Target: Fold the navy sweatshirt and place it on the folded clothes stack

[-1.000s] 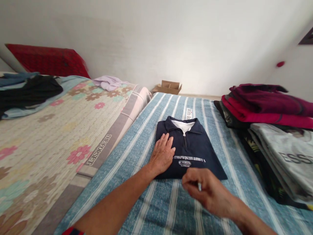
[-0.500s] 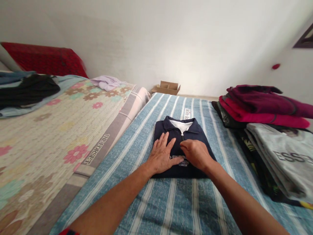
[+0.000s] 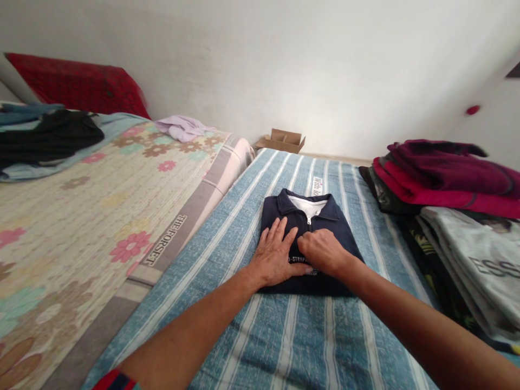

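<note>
A navy zip-neck shirt (image 3: 347, 238) lies folded into a neat rectangle, its collar away from me and pale lining showing at the neck. My left hand (image 3: 275, 254) rests flat on the left half of its front, fingers apart and thumb reaching toward the printed lettering. Closed and curled, my right hand (image 3: 323, 250) presses on the middle of the front, just below the zipper pull (image 3: 309, 221). Its fingertips are tucked under, so whatever they pinch is hidden. Beneath the shirt is a blue striped bedspread (image 3: 227, 254).
To the right are stacked folded clothes: a maroon garment (image 3: 442, 162), a pink one (image 3: 430, 189) and a grey lettered shirt (image 3: 479, 265). On the left, a floral bed (image 3: 93, 216) holds dark clothing (image 3: 60, 135) and a lilac cloth (image 3: 182, 127). A cardboard box (image 3: 284, 141) stands by the wall.
The whole view has shifted slightly, with things appearing a little farther right. My right hand has shifted slightly on the shirt front, still curled; my left hand stays flat on it.
</note>
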The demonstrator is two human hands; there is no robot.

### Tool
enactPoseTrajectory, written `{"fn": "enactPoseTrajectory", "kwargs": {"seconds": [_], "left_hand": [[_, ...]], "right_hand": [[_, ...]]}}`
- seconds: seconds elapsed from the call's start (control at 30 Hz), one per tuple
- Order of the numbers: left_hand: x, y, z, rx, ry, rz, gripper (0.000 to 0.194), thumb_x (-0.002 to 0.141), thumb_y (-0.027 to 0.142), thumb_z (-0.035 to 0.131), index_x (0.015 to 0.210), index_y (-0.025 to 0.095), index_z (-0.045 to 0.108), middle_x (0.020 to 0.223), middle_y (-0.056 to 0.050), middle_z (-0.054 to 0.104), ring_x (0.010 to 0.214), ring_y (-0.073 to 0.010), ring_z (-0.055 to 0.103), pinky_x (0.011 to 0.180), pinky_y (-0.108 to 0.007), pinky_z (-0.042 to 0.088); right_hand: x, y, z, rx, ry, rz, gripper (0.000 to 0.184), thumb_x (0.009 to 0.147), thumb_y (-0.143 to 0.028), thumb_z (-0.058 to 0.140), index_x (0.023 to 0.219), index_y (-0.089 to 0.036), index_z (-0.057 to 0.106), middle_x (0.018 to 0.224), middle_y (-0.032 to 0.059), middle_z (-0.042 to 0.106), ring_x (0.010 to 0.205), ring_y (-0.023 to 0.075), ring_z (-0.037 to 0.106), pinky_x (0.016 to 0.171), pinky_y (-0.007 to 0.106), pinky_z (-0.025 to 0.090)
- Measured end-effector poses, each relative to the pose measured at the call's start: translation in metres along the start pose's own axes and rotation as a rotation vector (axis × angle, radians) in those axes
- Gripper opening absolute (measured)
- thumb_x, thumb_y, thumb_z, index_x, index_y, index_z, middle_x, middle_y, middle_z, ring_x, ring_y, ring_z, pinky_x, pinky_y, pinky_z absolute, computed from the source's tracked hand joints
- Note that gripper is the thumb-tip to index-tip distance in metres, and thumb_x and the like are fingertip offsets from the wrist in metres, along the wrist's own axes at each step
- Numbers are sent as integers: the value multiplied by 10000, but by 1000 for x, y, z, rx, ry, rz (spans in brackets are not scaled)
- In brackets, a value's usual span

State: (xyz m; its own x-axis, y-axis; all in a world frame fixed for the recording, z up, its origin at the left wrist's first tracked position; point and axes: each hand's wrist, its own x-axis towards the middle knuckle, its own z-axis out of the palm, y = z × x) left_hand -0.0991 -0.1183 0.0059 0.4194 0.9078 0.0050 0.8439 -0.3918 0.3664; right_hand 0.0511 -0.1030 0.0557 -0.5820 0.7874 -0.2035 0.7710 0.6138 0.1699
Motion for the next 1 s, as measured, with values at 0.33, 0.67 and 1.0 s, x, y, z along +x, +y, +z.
{"fn": "enactPoseTrajectory", "kwargs": {"seconds": [0.33, 0.67, 1.0], "left_hand": [[0, -4, 1, 6, -11, 14, 1021, 675, 797, 422, 1454, 171, 206, 1540, -151, 22, 1405, -316, -16, 1112, -510, 102], [3, -1, -1, 55, -30, 6, 1019, 689, 803, 387, 1456, 162, 192, 1541, -149, 27, 1405, -314, -15, 1108, -505, 101], [4, -1, -2, 96, -59, 18, 970, 737, 767, 363, 1463, 155, 167, 1540, -146, 56, 1405, -320, 9, 1106, -507, 100]], "right_hand": [[-69, -29, 3, 746, 116, -271, 223, 852, -114, 419, 668, -160, 537, 602, -41, 500, 526, 59, 413, 487, 187, 278], [-57, -1, 36, 486, 605, 34, 289, 927, -244, 397, 1108, -148, 601, 1151, 131, 606, 1098, 211, 530, 924, 357, 409], [-75, 0, 81, 359, 392, 184, 594, 931, -457, 352, 1420, -122, 311, 1483, 151, 281, 1384, 237, 199, 1099, 484, 229]]}}
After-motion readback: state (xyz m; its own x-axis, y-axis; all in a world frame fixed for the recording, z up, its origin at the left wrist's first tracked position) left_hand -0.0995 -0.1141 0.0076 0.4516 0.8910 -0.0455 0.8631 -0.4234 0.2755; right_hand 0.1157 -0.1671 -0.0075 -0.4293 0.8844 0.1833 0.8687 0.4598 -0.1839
